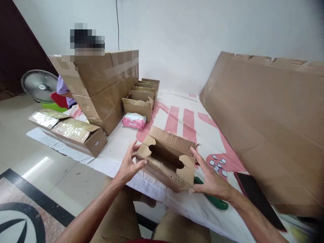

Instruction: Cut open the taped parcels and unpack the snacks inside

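Observation:
An open cardboard box (164, 172) sits at the near edge of the cloth-covered table, its flaps raised and the notched end flaps partly folded over. My left hand (130, 165) grips its left end, thumb on the near side and fingers behind. At the other end my right hand (211, 179) holds the box the same way, thumb low and fingers at the far corner. The inside is dark, and I cannot make out any contents. Partly under my right hand lies a dark green object (216, 202). Small white tags (215, 165) are scattered just beyond that hand.
A pink tissue pack (134, 120) lies before a row of open boxes (138, 106). Taped boxes (101, 81) are stacked left, hiding most of a person; closed boxes (78, 133) line the left edge. A large cardboard sheet (268, 128) and dark tablet-like device (259, 199) are right.

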A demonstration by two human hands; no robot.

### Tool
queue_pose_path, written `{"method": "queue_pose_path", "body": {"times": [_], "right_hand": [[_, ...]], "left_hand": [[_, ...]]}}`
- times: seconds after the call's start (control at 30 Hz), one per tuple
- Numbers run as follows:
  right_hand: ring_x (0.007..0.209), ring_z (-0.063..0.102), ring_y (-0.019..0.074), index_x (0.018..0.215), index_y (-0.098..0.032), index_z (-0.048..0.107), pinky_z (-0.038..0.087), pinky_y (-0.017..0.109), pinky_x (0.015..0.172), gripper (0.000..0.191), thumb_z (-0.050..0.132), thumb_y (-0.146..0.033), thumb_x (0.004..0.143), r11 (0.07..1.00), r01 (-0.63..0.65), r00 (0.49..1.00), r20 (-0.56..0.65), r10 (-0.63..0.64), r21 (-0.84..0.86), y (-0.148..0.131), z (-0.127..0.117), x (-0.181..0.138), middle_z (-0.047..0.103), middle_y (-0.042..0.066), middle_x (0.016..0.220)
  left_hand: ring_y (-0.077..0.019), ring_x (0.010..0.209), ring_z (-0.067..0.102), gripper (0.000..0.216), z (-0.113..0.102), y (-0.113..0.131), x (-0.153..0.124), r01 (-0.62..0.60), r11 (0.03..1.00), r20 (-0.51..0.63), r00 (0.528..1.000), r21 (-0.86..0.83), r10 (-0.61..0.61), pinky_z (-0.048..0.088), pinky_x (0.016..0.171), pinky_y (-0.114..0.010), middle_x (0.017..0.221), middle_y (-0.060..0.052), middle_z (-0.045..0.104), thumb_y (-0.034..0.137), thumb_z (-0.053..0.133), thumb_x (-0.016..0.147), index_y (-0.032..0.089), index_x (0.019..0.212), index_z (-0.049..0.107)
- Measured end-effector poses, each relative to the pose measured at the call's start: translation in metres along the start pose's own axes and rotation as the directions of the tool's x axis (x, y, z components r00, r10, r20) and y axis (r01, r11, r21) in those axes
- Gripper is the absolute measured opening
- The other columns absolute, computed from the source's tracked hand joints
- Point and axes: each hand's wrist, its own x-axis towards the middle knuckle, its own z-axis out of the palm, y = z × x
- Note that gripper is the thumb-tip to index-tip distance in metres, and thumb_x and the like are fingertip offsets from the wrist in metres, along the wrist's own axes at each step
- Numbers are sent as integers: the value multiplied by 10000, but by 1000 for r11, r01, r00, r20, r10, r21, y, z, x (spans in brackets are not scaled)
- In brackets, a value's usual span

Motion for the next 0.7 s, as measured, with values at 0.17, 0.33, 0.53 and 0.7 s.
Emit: {"method": "queue_pose_path", "body": {"times": [0.17,0.33,0.53,0.7], "right_hand": [[1594,219,375,1681,-324,15,276,619,1252,1144,768,-484,834,986,110,969,-234,-78,129,-28,37,5,145,144,1755],[1585,255,360,1669,-320,87,277,614,1249,1065,747,-429,841,958,225,953,-244,-179,178,-42,45,55,200,152,1736],[1492,418,330,1653,-246,128,328,558,1229,1131,774,-370,733,909,284,953,-190,-234,304,-59,60,186,400,186,1607],[1383,508,301,1638,-205,187,373,524,1204,1090,738,-351,709,906,285,953,-197,-231,314,-46,75,243,497,156,1461]], "left_hand": [[-336,1333,570,728,17,-7,5,-3,1000,-314,950,5,5,453,1130,-481,1367,-141,626,482,802,785,202,1410,551],[-312,1353,559,730,-8,-7,22,-67,996,-433,897,63,88,422,1168,-458,1448,-144,575,504,742,847,205,1463,489],[-325,1479,448,744,-58,6,95,-88,983,-560,812,162,165,295,1268,-435,1545,-183,497,453,712,857,173,1490,440],[-316,1629,123,826,-55,-39,83,-104,945,-509,821,310,258,131,1319,-492,1723,-191,171,434,666,887,192,1582,291]]}}
